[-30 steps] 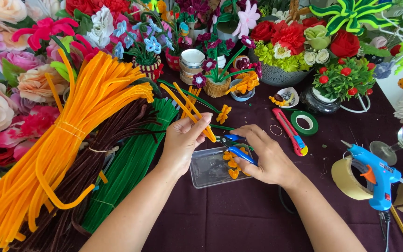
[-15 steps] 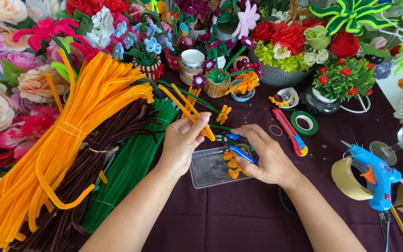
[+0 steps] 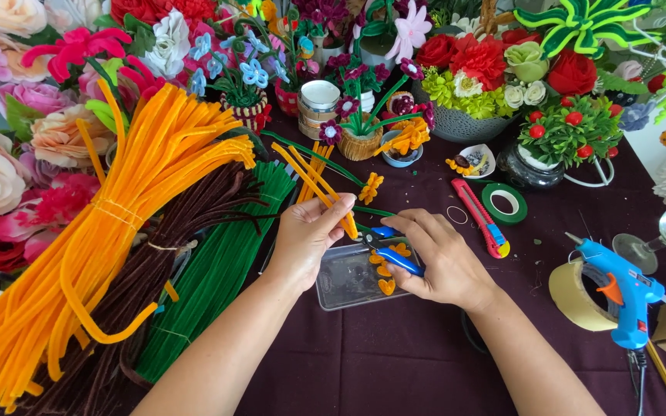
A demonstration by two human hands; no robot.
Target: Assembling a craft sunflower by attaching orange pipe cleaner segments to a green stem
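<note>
Orange pipe cleaners (image 3: 319, 185), a few of them gathered together, are pinched at their near ends between the thumb and fingers of the left hand (image 3: 307, 240), and they fan away toward the flower pots at the back. The right hand (image 3: 437, 258) is clenched around the blue handles of small cutters (image 3: 391, 253), whose tip meets the orange ends just above a clear plastic tray (image 3: 346, 279) on the dark purple tablecloth (image 3: 395, 362). Several short orange cut pieces (image 3: 388, 270) already lie in the tray, so some trimming looks done, while the lengths in the left hand are mostly uncut. To the person's left lie big bundles: a thick orange bundle (image 3: 109, 231), a brown bundle (image 3: 163, 254) and a green bundle (image 3: 217, 270), all seemingly untouched, which suggests much material remains. A small finished orange flower (image 3: 370, 187) on a green stem lies just beyond the hands. Further right are a red utility knife (image 3: 481, 218), a roll of green tape (image 3: 505, 202), a blue glue gun (image 3: 618, 289) and a roll of tan tape (image 3: 572, 296). Pots of finished craft flowers (image 3: 464, 69) crowd the back of the table.
</note>
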